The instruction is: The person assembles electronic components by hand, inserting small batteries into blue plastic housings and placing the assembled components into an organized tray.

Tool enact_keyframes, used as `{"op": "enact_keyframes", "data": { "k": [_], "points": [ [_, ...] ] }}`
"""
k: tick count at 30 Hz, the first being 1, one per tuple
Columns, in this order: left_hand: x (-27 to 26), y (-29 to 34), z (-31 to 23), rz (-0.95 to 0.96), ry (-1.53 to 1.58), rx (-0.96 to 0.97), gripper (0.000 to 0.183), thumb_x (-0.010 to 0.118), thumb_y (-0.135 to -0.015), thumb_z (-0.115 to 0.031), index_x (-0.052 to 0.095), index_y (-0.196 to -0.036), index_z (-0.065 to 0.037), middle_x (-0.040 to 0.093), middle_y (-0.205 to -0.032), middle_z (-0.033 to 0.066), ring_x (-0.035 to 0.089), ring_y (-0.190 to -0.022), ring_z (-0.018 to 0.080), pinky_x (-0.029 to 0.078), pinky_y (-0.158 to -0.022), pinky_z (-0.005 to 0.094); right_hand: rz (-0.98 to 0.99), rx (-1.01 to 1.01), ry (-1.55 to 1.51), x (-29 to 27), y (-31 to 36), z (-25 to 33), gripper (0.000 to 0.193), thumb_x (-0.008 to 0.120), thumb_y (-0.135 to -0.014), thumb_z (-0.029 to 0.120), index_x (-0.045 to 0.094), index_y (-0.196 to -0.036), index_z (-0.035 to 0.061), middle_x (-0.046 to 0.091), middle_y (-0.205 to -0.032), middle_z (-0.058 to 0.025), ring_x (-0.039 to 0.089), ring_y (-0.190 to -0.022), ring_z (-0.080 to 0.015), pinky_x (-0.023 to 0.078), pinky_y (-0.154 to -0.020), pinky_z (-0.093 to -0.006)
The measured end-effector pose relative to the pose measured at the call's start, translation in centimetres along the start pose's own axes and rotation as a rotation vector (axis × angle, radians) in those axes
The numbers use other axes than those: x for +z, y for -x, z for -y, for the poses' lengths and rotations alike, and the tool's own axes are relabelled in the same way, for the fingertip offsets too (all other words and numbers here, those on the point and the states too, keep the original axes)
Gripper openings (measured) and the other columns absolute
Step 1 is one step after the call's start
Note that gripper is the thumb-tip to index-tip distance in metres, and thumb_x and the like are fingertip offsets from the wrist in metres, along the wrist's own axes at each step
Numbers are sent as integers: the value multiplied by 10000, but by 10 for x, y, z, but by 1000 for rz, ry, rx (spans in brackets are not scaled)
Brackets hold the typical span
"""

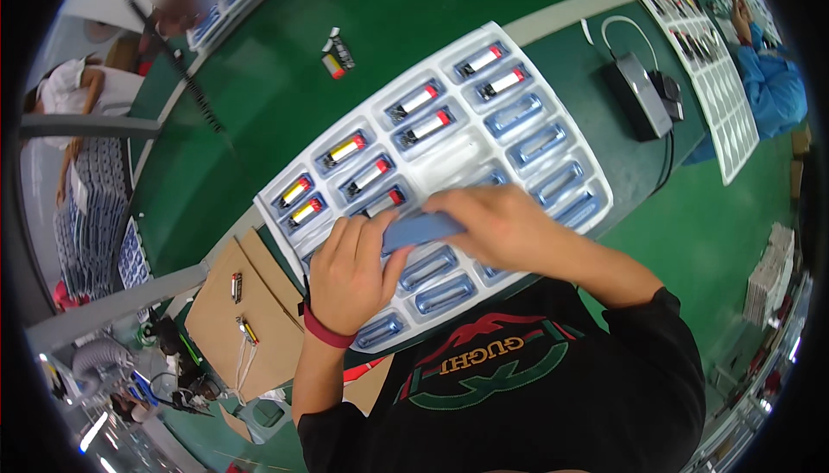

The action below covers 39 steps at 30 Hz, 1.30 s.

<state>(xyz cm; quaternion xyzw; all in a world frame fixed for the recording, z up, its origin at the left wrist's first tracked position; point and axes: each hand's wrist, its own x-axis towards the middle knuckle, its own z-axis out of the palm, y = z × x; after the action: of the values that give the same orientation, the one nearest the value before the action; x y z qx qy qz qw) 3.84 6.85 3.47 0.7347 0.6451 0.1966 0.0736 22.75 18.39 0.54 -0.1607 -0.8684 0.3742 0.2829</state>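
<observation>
Over the near side of a white compartment tray (466,158), both hands hold a blue-grey oblong plastic piece (421,231). My left hand (350,266), with a dark red wristband, closes on its left end. My right hand (505,227) grips the right end between thumb and fingers. Part of the piece is hidden by fingers. Clear blue shells (540,143) fill many of the tray's compartments. Those in the far and left rows contain small cylinders (423,127), coloured white, black and red or yellow. One compartment (447,160) near the middle has no shell.
A black power adapter (639,97) with a cable sits to the tray's right. Another white tray (699,76) lies beyond, beside a person in blue (768,88). Loose cylinders (335,63) lie on the green surface. Cardboard (220,322) with more cylinders is at left.
</observation>
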Motion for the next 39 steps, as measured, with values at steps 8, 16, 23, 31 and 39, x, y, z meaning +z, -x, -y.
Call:
{"op": "enact_keyframes", "data": {
  "k": [8, 16, 23, 31, 39],
  "points": [
    [-2, 65, 37, -318, 73, -467, 253, 656, -824, -43, 627, -1075, -26, 541, -755, 91, 531, -644, 209, 426, -561, 301, 188, -44, 441, -31, -28, -64, 146, 723, -756, 123, 684, -874, 45, 546, -895, -74, 547, -855, -250, 467, -750, -347],
    [5, 162, 41, -546, -48, -892, 145, 589, -876, -61, 654, -992, -4, 580, -797, 114, 568, -685, 224, 460, -623, 325, 254, -73, 378, -26, -70, -62, 147, 685, -800, 144, 676, -896, 33, 599, -841, -119, 614, -785, -307, 505, -690, -394],
    [7, 170, 38, -575, -85, -909, 150, 591, -878, -93, 649, -991, -12, 592, -843, 115, 574, -744, 239, 454, -663, 342, 192, 393, 544, 62, -217, -101, 357, 576, -889, 358, 683, -955, 24, 679, -934, -210, 647, -902, -394, 522, -783, -457],
    [18, 190, 25, -741, 179, -1200, 159, 591, -888, -99, 639, -1012, -13, 590, -866, 111, 588, -780, 234, 461, -680, 334, 275, 411, 505, 116, -280, -120, 355, 665, -746, 344, 711, -902, 29, 684, -956, -213, 664, -919, -371, 533, -819, -433],
    [20, 224, 45, -781, -95, -1228, 210, 593, -871, -90, 629, -1062, -10, 584, -975, 135, 554, -976, 312, 447, -848, 378, 358, 114, 11, 139, -249, -41, 356, 620, -790, 262, 650, -984, -35, 685, -915, -210, 676, -867, -327, 526, -764, -385]
  ]
}}
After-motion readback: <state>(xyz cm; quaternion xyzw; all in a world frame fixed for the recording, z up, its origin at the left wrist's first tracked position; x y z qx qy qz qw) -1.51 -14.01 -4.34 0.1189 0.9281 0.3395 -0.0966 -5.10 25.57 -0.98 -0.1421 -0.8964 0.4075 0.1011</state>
